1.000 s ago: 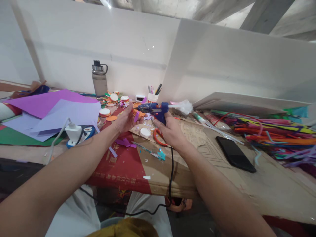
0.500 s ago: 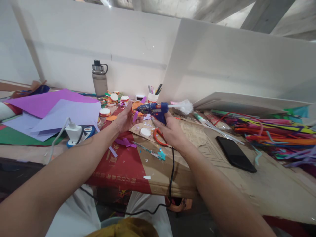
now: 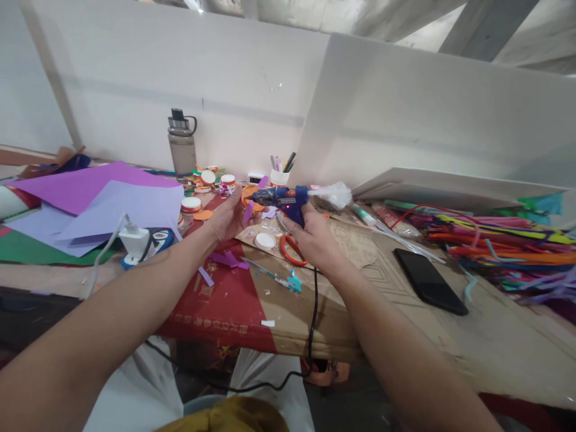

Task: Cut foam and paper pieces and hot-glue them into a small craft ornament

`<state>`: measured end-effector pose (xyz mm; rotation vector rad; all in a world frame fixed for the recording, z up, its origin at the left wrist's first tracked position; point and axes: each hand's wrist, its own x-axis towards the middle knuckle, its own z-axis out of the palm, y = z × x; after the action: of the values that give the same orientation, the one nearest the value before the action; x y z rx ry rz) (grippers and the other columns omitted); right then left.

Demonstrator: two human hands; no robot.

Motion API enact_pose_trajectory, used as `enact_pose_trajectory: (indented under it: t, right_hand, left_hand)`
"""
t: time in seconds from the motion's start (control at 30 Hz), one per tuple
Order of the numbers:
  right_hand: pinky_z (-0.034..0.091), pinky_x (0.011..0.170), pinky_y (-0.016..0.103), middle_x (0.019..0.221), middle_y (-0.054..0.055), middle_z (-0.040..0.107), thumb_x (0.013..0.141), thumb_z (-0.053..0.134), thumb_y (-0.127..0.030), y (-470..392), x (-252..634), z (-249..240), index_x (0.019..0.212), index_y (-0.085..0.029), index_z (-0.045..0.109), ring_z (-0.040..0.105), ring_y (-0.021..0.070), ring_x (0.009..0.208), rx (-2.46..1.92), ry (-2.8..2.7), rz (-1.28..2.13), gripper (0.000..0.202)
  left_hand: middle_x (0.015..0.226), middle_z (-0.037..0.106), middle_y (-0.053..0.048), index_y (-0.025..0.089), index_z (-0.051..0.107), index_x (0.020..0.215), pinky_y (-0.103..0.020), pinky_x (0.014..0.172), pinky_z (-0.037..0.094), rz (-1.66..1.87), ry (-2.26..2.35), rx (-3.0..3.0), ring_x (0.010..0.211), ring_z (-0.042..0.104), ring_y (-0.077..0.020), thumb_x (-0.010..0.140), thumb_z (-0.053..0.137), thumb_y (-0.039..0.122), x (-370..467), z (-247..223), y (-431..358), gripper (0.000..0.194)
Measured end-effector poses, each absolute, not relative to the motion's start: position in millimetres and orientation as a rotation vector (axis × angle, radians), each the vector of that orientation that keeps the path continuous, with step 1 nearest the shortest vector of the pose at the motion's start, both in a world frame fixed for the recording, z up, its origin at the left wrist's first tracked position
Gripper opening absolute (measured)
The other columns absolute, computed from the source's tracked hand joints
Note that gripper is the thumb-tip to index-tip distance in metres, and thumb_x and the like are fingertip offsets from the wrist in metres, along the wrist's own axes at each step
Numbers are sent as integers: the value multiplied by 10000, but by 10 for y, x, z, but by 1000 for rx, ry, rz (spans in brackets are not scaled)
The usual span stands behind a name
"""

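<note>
My right hand (image 3: 311, 237) is wrapped round the handle of a blue hot glue gun (image 3: 281, 197), with a white glue stick poking out of its back end. The gun's nozzle points left, at an orange paper disc (image 3: 248, 195) with purple strips on it. That disc is held up in my left hand (image 3: 228, 217), whose fingertips are partly hidden behind it. Below the gun lie orange-handled scissors (image 3: 292, 251) and a white round lid (image 3: 265, 241). A pen with a turquoise star (image 3: 293, 282) rests on the cardboard nearer to me.
Purple paper sheets (image 3: 103, 195) and a white plug adapter (image 3: 135, 243) lie at left. A water bottle (image 3: 182, 147) and a pen cup (image 3: 279, 175) stand behind. To the right are a black phone (image 3: 429, 281) and colourful pipe cleaners (image 3: 499, 240). The gun's black cord (image 3: 314, 324) hangs over the edge.
The glue gun and the orange disc have shifted very slightly to the right. Both hands keep their grip.
</note>
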<state>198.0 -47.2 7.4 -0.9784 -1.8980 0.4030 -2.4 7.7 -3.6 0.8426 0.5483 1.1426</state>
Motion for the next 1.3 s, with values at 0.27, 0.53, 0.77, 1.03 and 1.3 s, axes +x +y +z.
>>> enact_pose_trajectory:
  t: [0.27,0.53,0.77,1.03,1.3]
  right_hand:
    - [452,962,443,1193,86,645,879,537,-308,-464,1986,75,1192,-211,572,604,253,1046,-1008,-1822,361,329]
    - [476,899,436,1048,76,662,868,537,-315,-472,1989,83,1149,-213,578,610,242,937,-1068,-1759,360,302]
    - [491,896,430,1055,77,653,869,526,-291,-507,1969,108,1149,-211,573,616,250,970,-1071,-1726,341,295]
    - [473,930,446,1132,83,658,874,533,-306,-492,1961,83,1181,-221,575,617,257,1001,-1059,-1780,340,321]
    - [458,963,454,1166,80,654,881,535,-321,-485,1961,74,1214,-230,568,609,251,1028,-1038,-1775,345,347]
  left_hand:
    - [760,718,-94,130,663,898,-275,640,551,1153,516,887,673,692,-178,858,507,600,-13,-50,68,498]
    - [763,720,-66,144,665,909,-295,680,562,1174,471,853,620,682,-147,892,525,506,0,-48,60,388]
    - [803,726,-61,150,678,905,-298,669,572,1193,449,856,725,709,-180,890,528,505,17,-11,23,385]
    - [788,726,-74,139,669,879,-289,676,570,1166,456,912,669,694,-163,906,483,525,2,-26,40,429]
    - [822,730,-85,139,668,906,-287,675,571,1170,469,893,687,697,-166,889,498,548,7,-23,36,443]
